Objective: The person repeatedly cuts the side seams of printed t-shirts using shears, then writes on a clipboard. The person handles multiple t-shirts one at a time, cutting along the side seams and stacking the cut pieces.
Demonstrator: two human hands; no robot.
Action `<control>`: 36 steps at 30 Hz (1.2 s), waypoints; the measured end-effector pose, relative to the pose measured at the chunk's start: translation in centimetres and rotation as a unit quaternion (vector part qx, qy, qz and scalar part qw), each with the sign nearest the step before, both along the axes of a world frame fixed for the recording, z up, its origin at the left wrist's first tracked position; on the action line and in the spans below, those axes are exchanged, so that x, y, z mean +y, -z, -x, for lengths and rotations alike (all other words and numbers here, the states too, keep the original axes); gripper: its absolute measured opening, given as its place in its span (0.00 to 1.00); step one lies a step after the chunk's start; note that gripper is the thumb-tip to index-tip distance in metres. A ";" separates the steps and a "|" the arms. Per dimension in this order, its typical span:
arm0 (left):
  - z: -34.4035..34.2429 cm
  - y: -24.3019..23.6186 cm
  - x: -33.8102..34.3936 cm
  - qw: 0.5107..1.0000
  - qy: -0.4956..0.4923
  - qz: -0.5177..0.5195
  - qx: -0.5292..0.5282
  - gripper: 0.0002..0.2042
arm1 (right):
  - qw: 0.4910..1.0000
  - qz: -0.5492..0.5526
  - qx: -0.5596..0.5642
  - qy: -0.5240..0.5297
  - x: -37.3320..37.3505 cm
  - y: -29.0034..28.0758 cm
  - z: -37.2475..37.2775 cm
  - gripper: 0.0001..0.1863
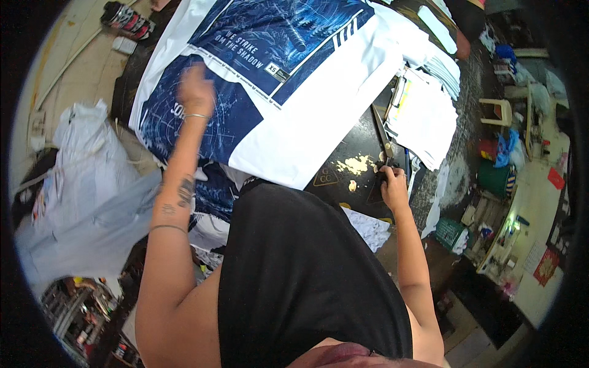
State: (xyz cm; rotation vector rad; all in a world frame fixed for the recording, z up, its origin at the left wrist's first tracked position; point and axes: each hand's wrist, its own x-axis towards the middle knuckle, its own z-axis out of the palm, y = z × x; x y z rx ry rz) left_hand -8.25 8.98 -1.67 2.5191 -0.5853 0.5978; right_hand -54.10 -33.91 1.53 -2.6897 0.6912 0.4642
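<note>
Right fingers: closed round the dark handles of the scissors (pixel 384 147), blades lying flat on the worktop (pixel 343 175).
Left hand (pixel 196 91): blurred, resting on the blue and white printed fabric (pixel 270 80); finger spread cannot be told.
Fabric: spread flat across the worktop, probably held to keep it smooth.
Beside the scissors: a stack of white cloth (pixel 423 116).

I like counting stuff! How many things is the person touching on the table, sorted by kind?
Printed blue and white fabric sheet, under the left hand: 1
Scissors, gripped by the right hand: 1
Total: 2
</note>
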 end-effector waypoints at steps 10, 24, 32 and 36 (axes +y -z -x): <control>31.7 2.6 -9.7 0.950 0.276 -0.022 0.142 0.18 | 0.689 -0.669 0.178 0.216 -3.7 -5.3 6.9 0.49; 36.1 3.6 -10.4 0.960 0.221 0.091 0.147 0.13 | 0.899 -0.372 0.222 0.057 3.1 -3.0 -2.5 0.36; 36.6 2.9 -9.7 0.941 0.267 0.122 0.170 0.11 | 0.893 -0.391 0.215 0.064 5.9 -1.1 -4.4 0.42; 36.0 3.3 -8.9 0.920 0.308 0.113 0.213 0.10 | 0.886 -0.443 0.135 -0.020 7.0 -0.9 -7.2 0.42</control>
